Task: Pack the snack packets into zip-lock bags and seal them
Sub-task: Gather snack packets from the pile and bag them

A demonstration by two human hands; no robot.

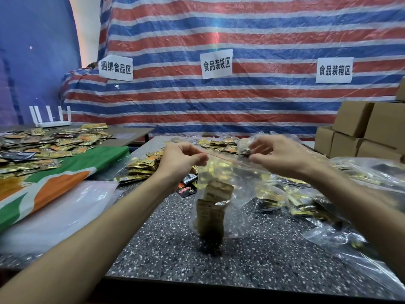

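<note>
A clear zip-lock bag (237,183) hangs above the speckled table (186,255), held up by its red-lined top edge. My left hand (182,160) pinches the left end of that edge and my right hand (278,155) pinches the right end. Several gold and dark snack packets (213,205) sit low inside the bag, its bottom close to the tabletop. Loose gold snack packets (142,167) lie just behind my left hand.
More packets cover the left table (50,145) beside a green, orange and white sack (54,183). Filled clear bags (306,202) pile up at the right. Cardboard boxes (361,132) stand far right. A white router (51,119) sits at the back left.
</note>
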